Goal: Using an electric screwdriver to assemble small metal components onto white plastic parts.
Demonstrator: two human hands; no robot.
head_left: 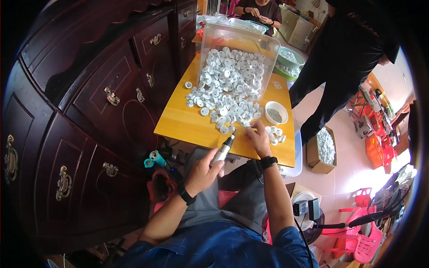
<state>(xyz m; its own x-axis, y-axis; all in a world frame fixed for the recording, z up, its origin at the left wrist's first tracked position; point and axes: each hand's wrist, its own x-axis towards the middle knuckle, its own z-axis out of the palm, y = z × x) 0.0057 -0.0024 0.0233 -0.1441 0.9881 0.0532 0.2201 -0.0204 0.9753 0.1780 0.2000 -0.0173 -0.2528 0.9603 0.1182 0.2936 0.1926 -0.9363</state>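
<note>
My left hand (203, 173) is wrapped round a silver and black electric screwdriver (222, 151), its tip pointing up over the table's near edge. The fingers of my right hand (259, 139) are pinched at a small white round plastic part (245, 123) by the near side of the pile; the fingertips partly hide it. A heap of similar white parts (230, 76) spills from a tipped clear plastic bin (210, 38) onto the yellow wooden table (178, 120). Several more white parts (275, 134) lie right of my right hand. Beyond them stands a white bowl (268, 106) of small grey pieces.
A dark wooden cabinet (89, 111) with metal handles lines the left. One person in dark clothes (344, 49) stands at the right; another person (261, 11) sits at the far end. A cardboard box (319, 166) of white parts is on the floor, with a pink chair (368, 243) nearer.
</note>
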